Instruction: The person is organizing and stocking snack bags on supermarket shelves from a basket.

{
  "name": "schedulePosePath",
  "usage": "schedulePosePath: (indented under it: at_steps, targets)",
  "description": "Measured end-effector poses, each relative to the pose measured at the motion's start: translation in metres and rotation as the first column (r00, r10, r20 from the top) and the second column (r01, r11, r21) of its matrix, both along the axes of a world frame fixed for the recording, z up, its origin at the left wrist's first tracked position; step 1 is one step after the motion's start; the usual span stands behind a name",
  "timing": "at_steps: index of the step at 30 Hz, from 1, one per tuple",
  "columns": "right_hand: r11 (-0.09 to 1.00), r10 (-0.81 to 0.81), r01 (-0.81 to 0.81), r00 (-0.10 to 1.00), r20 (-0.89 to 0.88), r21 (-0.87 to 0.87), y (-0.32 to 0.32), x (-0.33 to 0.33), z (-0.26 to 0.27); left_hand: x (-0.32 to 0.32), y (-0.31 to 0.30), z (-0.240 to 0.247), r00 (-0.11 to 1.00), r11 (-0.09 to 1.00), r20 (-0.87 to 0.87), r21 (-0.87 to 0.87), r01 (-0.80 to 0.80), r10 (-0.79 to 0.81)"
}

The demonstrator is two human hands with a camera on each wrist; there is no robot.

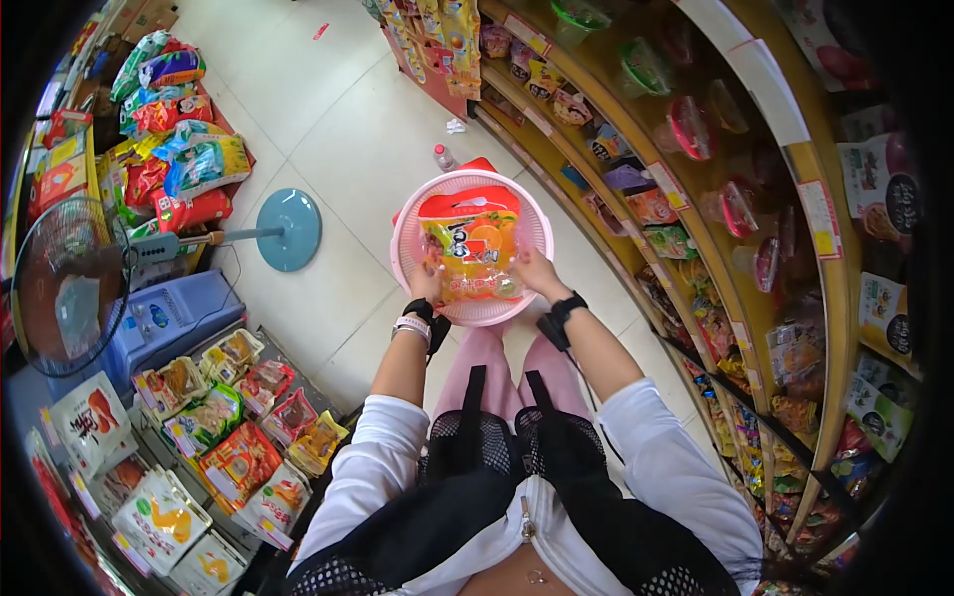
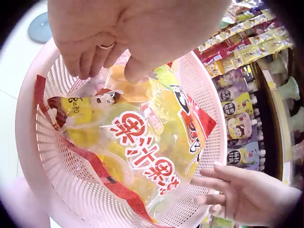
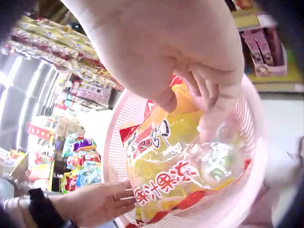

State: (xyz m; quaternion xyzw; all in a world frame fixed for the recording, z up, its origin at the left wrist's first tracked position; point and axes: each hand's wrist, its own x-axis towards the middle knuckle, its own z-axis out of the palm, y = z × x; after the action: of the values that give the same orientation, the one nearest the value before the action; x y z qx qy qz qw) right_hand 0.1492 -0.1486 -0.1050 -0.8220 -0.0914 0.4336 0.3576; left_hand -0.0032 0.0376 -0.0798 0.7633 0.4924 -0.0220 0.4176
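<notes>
A clear, orange and red bag of fruit jelly [image 1: 479, 260] lies over the pink plastic basket [image 1: 545, 233], its printed front facing up. At the bag's left side, my left hand [image 1: 425, 285] grips the crinkled plastic with its fingers. My right hand [image 1: 538, 275] grips the opposite side. In the right wrist view the right hand's thumb and fingers [image 3: 209, 118] bend down onto the bag [image 3: 166, 161]. Round cups show through the film in the left wrist view of the bag [image 2: 128, 152]. A red flat piece [image 1: 467, 203] shows behind the bag's upper edge.
Snack shelves [image 1: 636, 149] curve along the right. Packaged foods [image 1: 238, 462] fill a low display at the left, near a fan [image 1: 70, 288] with a round blue base [image 1: 289, 230]. Stacked bags [image 1: 204, 159] stand further off. A small bottle [image 1: 443, 156] is beyond the basket.
</notes>
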Motion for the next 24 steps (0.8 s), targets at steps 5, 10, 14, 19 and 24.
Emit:
schedulePosePath:
  at_steps: [5,10,14,19,24]
  targets:
    - [0.971,-0.063,0.118,0.965,0.254,-0.206,0.028,-0.005,-0.036,-0.002,0.013,-0.024,0.98,0.895,-0.084,-0.4,-0.197,0.178]
    - [0.979,0.054,-0.022,0.986,0.157,-0.202,0.023,0.013,-0.012,-0.001,0.018,-0.051,0.989,0.983,-0.12,-0.156,-0.1,0.082]
    - [0.953,0.188,-0.155,0.976,0.107,-0.261,0.029,0.019,-0.005,-0.012,0.018,-0.092,0.993,0.988,-0.099,0.138,0.073,-0.06]
    - [0.97,0.209,-0.176,0.956,0.207,-0.168,0.028,0.015,-0.012,-0.01,0.022,-0.107,0.991,0.973,-0.062,-0.193,-0.126,0.117]
    - [0.98,0.186,-0.167,0.964,0.191,-0.109,0.028,0.014,-0.003,-0.005,0.023,-0.08,0.984,0.955,-0.065,-0.24,-0.175,0.164]
